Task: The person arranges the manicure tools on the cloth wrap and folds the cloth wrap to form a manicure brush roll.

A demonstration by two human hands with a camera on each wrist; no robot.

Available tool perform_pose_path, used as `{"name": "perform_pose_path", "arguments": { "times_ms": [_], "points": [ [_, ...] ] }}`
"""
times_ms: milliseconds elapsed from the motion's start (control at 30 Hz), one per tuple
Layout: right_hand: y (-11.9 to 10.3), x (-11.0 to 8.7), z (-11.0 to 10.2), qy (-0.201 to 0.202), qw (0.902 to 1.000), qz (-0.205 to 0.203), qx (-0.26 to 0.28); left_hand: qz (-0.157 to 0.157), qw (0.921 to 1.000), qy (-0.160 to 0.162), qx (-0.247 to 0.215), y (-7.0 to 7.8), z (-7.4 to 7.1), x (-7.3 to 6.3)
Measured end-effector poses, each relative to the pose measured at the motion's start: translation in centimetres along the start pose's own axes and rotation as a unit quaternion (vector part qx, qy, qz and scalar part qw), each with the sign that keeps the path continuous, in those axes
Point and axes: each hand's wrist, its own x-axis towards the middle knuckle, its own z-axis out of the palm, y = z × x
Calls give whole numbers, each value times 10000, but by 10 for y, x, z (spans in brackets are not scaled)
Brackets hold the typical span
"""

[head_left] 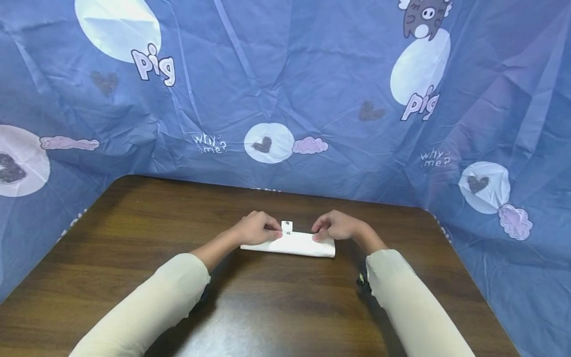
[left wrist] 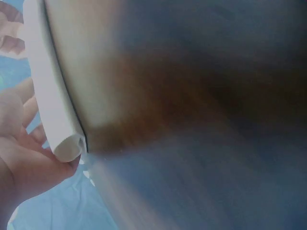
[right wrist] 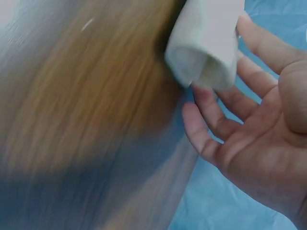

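A white rolled-up soft case (head_left: 296, 245) lies across the table, its long side facing me. From the middle of its far edge a small white tab (head_left: 287, 226) with metal snap studs sticks up. My left hand (head_left: 257, 229) holds the left part, thumb on top beside the tab and fingers beyond the far edge. Toward the right end my right hand (head_left: 340, 226) grips the same edge, thumb on the near face. The right wrist view looks into the open, hollow end of the roll (right wrist: 206, 67), the right hand's fingers (right wrist: 206, 136) behind and under it.
The brown wooden table (head_left: 285, 307) has rounded far corners. A blue patterned cloth (head_left: 276, 89) hangs behind it and along both sides.
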Motion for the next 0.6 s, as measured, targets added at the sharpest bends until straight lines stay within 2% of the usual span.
{"name": "perform_pose_path", "arguments": {
  "times_ms": [167, 367, 600],
  "points": [
    [-14, 17, 8, 204, 9997, -59, -71, -138, 9991, -203, -338, 0, -1, 6],
    [-21, 39, 26, 851, 9962, 157, 19, -357, 9978, -312, -458, 2, -2, 9],
    [-23, 51, 39, 1099, 9927, -51, 487, -511, 9963, -292, -623, 0, -2, 8]
  ]
}}
